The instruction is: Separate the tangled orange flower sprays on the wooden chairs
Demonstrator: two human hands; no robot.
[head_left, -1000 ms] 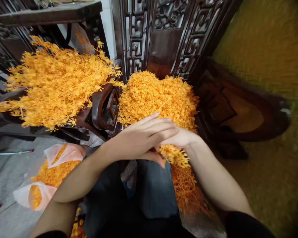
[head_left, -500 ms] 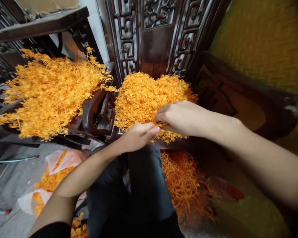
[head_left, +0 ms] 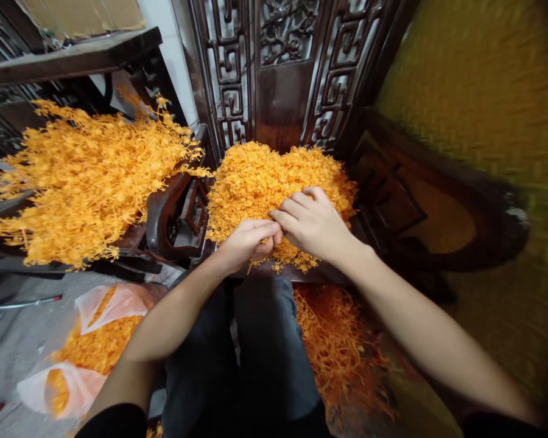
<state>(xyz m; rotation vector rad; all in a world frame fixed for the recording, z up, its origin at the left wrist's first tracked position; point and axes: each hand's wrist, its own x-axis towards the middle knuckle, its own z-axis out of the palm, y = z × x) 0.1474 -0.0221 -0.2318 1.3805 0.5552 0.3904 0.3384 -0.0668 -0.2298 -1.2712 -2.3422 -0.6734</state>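
Observation:
My left hand [head_left: 247, 242] is closed, its thumb and fingers pinched together at the front edge of a heap of orange plastic-looking flower sprigs [head_left: 260, 182]. A thin orange stem [head_left: 250, 267] pokes out below its fingers. My right hand [head_left: 311, 224] arches over the heap with bent fingers, its fingertips meeting those of the left. Whatever lies between the right fingertips is hidden. The heap rests on a dark carved wooden chair [head_left: 281, 100], right in front of my knees.
Left of it, more orange sprigs [head_left: 86, 182] pile up over another dark wooden seat. A plastic bag [head_left: 119, 304] of orange pieces sits on the grey floor. Bare orange stems [head_left: 333, 347] lie below the chair, right of my legs. A yellowish woven surface [head_left: 484, 91] rises at right.
My right hand has shifted left and its fingers now curl over the left fingertips. The left hand has moved slightly left, and a stem now shows beneath it. The view tilted slightly.

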